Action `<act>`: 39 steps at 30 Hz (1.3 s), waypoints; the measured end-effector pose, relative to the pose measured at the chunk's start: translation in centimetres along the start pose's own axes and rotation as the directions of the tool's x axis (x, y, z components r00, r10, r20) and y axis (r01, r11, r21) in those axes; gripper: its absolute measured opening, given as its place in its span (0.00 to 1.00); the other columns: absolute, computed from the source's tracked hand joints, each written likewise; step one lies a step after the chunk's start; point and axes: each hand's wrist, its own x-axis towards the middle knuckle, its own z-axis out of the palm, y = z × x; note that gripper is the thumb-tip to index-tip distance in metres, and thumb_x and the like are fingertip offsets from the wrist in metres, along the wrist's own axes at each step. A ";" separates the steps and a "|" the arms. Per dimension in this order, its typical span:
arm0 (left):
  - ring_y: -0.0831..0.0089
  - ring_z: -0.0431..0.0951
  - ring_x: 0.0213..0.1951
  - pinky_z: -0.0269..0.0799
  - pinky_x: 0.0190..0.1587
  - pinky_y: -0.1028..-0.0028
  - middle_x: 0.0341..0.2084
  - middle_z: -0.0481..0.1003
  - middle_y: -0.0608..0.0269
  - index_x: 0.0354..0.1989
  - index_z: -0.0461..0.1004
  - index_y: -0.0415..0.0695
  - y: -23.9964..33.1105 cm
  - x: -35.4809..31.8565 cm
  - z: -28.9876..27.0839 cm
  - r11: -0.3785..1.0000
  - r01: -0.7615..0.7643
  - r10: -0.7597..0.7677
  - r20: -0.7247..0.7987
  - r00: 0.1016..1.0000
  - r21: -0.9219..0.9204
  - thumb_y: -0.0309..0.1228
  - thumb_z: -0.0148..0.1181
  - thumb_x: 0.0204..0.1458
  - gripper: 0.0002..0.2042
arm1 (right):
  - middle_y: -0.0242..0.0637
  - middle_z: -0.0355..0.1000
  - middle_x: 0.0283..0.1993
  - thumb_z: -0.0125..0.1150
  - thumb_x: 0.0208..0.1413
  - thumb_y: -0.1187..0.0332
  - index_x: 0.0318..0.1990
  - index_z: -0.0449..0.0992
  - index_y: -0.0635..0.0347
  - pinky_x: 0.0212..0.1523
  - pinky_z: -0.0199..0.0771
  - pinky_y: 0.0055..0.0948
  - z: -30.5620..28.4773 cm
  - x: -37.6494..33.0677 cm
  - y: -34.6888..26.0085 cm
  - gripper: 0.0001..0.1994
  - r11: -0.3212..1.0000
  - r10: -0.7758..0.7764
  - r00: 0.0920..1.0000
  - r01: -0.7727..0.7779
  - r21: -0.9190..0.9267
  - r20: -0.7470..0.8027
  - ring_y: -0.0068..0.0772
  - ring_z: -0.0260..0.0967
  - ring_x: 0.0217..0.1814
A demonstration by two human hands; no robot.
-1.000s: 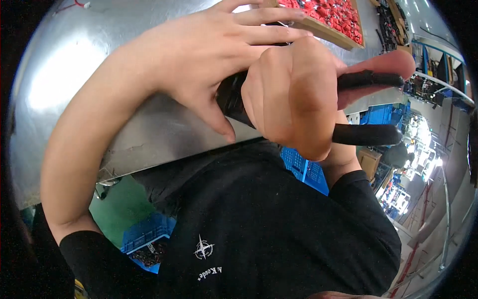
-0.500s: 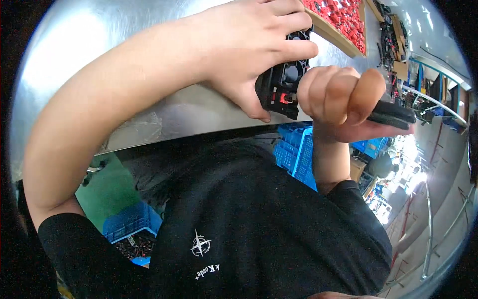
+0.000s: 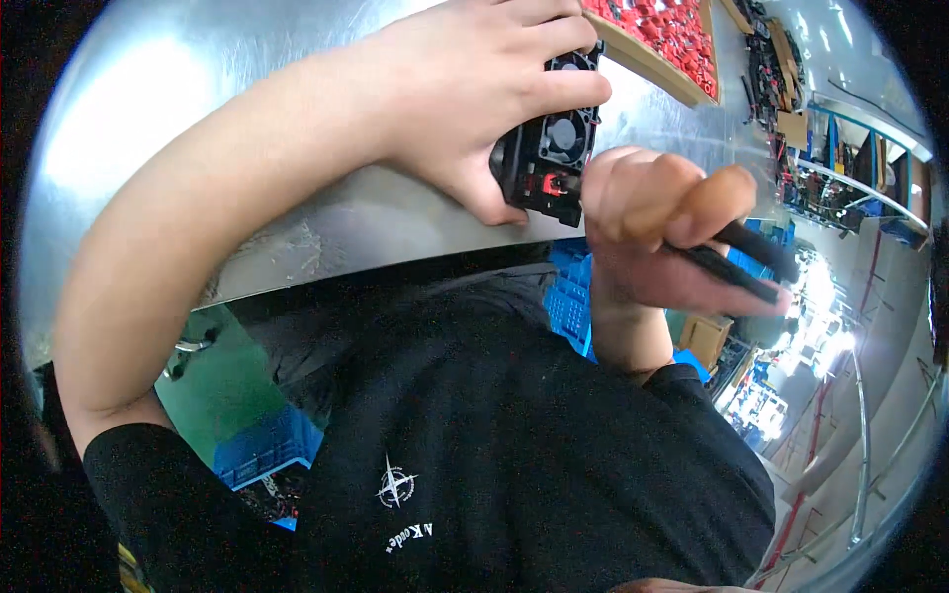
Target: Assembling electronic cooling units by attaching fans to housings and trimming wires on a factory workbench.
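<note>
left hand: clamped on black fan module, at 12 o'clock over metal counter edge | right hand: closed round black tool, at 3 o'clock of module, touching | red parts tray: 1 o'clock

The person wears a black short-sleeved T-shirt with a small white compass-star emblem and white lettering toward 6 o'clock, while both forearms, the left hand and the right hand are bare, without gloves.
</note>
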 end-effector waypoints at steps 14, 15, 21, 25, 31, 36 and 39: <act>0.37 0.56 0.74 0.55 0.70 0.43 0.72 0.59 0.34 0.74 0.61 0.45 -4.2 -0.3 3.6 0.886 -0.408 0.457 -0.257 0.852 0.221 0.58 0.68 0.43 0.50 | 0.29 0.64 0.30 0.63 0.64 0.36 0.50 0.67 0.54 0.25 0.66 0.26 -2.1 2.0 -2.4 0.29 0.985 0.127 0.981 -0.142 0.097 0.145 0.20 0.62 0.24; 0.37 0.56 0.74 0.55 0.70 0.43 0.72 0.59 0.34 0.74 0.61 0.45 -4.3 -0.4 3.6 0.885 -0.411 0.459 -0.254 0.851 0.221 0.58 0.68 0.43 0.50 | 0.29 0.63 0.31 0.61 0.63 0.33 0.52 0.66 0.55 0.24 0.64 0.24 -2.0 1.9 -2.0 0.33 0.983 0.131 0.981 -0.147 0.108 0.144 0.21 0.61 0.24; 0.36 0.60 0.71 0.56 0.68 0.41 0.68 0.62 0.36 0.70 0.68 0.49 -4.5 -0.1 3.6 0.877 -0.449 0.479 -0.251 0.841 0.170 0.54 0.74 0.39 0.47 | 0.29 0.64 0.30 0.55 0.57 0.22 0.52 0.67 0.57 0.22 0.61 0.21 -2.1 4.2 -0.5 0.42 0.970 0.218 0.900 -0.243 0.018 0.376 0.19 0.60 0.22; 0.36 0.62 0.69 0.56 0.67 0.41 0.66 0.63 0.37 0.64 0.74 0.50 -4.3 -0.3 3.4 0.854 -0.481 0.519 -0.284 0.806 0.196 0.52 0.75 0.37 0.42 | 0.30 0.64 0.27 0.49 0.49 0.17 0.48 0.67 0.59 0.21 0.58 0.21 -1.4 3.9 0.2 0.47 0.952 0.281 0.919 -0.304 0.043 0.275 0.20 0.58 0.20; 0.36 0.62 0.69 0.58 0.66 0.42 0.65 0.64 0.37 0.65 0.73 0.52 -3.1 -1.0 2.0 0.901 -0.389 0.422 -0.181 0.888 0.193 0.53 0.75 0.38 0.41 | 0.32 0.62 0.23 0.40 0.36 0.08 0.42 0.68 0.61 0.18 0.54 0.22 -0.2 3.3 0.6 0.55 0.916 0.383 0.917 -0.393 0.081 0.112 0.21 0.56 0.18; 0.37 0.62 0.68 0.59 0.66 0.42 0.65 0.64 0.38 0.67 0.71 0.52 -2.6 -0.8 1.3 0.914 -0.357 0.388 -0.153 0.909 0.193 0.53 0.74 0.40 0.42 | 0.33 0.61 0.20 0.33 0.26 0.01 0.37 0.69 0.63 0.17 0.51 0.23 0.1 2.8 0.6 0.63 0.888 0.451 0.892 -0.445 0.116 -0.038 0.23 0.54 0.16; 0.41 0.64 0.68 0.58 0.66 0.43 0.63 0.66 0.40 0.63 0.72 0.50 -1.0 0.2 -0.8 0.987 -0.154 0.156 0.041 0.987 -0.042 0.62 0.72 0.41 0.42 | 0.26 0.64 0.23 0.41 0.61 0.19 0.38 0.64 0.52 0.18 0.59 0.21 -1.6 3.4 0.8 0.39 0.951 0.299 0.913 -0.310 -0.005 0.277 0.18 0.57 0.15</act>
